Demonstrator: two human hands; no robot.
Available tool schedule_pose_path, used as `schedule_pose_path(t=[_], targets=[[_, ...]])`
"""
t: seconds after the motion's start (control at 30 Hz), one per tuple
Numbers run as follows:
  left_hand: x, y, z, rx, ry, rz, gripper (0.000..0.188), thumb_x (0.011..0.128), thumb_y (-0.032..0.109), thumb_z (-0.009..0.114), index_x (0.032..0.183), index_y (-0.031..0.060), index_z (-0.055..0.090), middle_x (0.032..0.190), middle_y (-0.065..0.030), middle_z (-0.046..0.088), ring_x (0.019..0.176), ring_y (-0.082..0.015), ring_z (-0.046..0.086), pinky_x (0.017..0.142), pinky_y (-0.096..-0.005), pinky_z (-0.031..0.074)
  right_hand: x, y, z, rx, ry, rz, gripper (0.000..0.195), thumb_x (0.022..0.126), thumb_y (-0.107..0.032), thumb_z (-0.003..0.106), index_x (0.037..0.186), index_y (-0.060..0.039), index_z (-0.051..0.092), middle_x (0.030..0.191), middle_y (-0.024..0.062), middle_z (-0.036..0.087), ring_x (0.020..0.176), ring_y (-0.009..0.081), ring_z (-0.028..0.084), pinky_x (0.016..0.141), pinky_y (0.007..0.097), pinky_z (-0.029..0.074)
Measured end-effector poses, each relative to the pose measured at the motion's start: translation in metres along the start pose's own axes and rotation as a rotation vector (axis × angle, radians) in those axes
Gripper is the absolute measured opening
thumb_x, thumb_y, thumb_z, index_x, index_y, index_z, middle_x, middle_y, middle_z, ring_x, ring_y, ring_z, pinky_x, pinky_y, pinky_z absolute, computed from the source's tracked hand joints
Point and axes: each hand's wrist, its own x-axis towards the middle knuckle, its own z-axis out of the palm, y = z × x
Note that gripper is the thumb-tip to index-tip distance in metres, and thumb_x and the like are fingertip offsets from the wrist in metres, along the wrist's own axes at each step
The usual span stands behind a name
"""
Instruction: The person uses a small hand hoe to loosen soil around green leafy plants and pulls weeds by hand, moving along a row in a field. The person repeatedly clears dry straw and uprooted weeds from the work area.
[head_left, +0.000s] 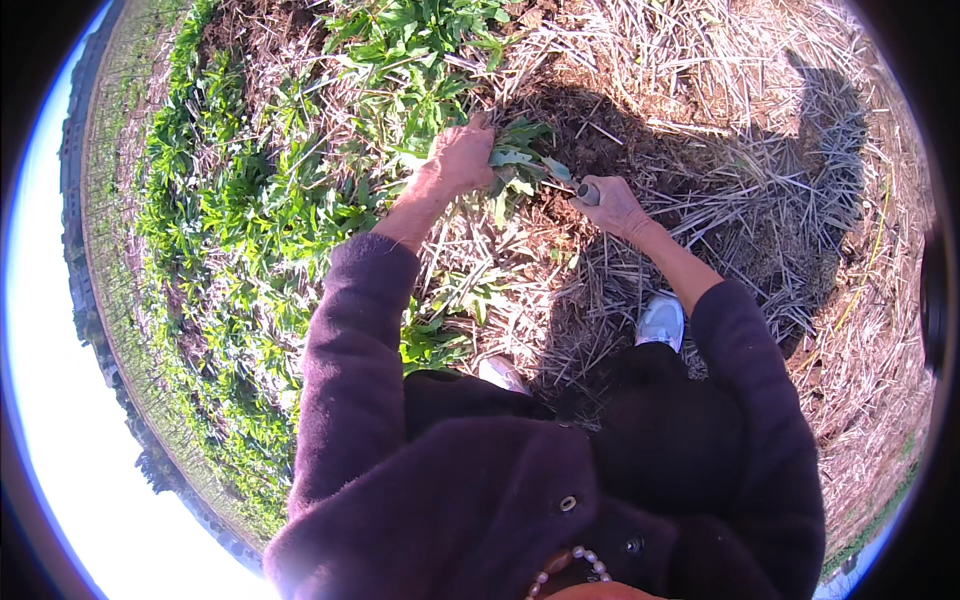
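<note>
My left hand (461, 157) is at a leafy green plant (517, 154) at the edge of the green growth; its fingers are partly hidden, and whether they grip the leaves is unclear. To the right of it, my right hand (611, 206) is closed around the handle (588, 194) of a small hand tool. The tool's metal blade (556, 169) points up and left, close to the plant's leaves. Dark loose soil (592, 139) lies just beyond the blade. The blade's tip is hard to make out among the leaves.
Dense green plants (255, 187) grow in a band on the left. Dry straw (720, 45) covers the soil at the right and beyond. My two light shoes (661, 321) stand on straw below my hands. A thin yellow line (870, 262) lies on the straw at right.
</note>
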Motion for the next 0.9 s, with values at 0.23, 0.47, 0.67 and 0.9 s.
schedule_pose_path(t=[0.23,0.47,0.67,0.9], targets=[[0.066,-0.004,-0.002,0.221,-0.311,-0.247,0.045,0.075,0.025,0.066,0.115,0.0050,0.067,0.118,-0.0152,0.067,0.109,-0.0310,0.065,0.094,-0.0430,0.051,-0.007,-0.035,-0.014,0.084,0.125,-0.022,0.025,0.078,-0.026,0.074,0.077,-0.0013,0.068,0.068,0.0203,0.063,0.062,0.0364,0.064,0.061,0.0400,0.051],[0.061,-0.016,0.000,0.105,-0.207,-0.346,0.043,0.075,0.028,0.065,0.111,0.0061,0.069,0.116,-0.0176,0.068,0.111,-0.0329,0.064,0.094,-0.0426,0.050,-0.062,-0.031,-0.015,0.283,0.160,0.042,0.033,0.078,-0.022,0.076,0.065,0.0024,0.057,0.053,0.0119,0.052,0.049,0.0148,0.042,0.051,0.0346,0.043],[0.048,-0.016,-0.016,-0.063,-0.248,-0.311,0.048,0.077,0.033,0.066,0.106,-0.0044,0.068,0.108,-0.0234,0.069,0.101,-0.0372,0.067,0.087,-0.0423,0.053,-0.084,-0.036,-0.042,0.150,0.171,0.002,0.032,0.079,-0.020,0.075,0.065,0.0009,0.056,0.055,0.0125,0.053,0.048,0.0209,0.044,0.052,0.0363,0.042],[-0.028,-0.035,0.038,-0.010,0.172,-0.141,0.036,0.066,0.016,0.069,0.101,0.0092,0.071,0.086,-0.0181,0.069,0.084,-0.0367,0.067,0.077,-0.0454,0.053,-0.106,-0.046,-0.084,-0.023,0.113,0.016,0.020,0.080,-0.017,0.071,0.078,0.0010,0.063,0.065,0.0192,0.061,0.059,0.0366,0.060,0.057,0.0416,0.046]])
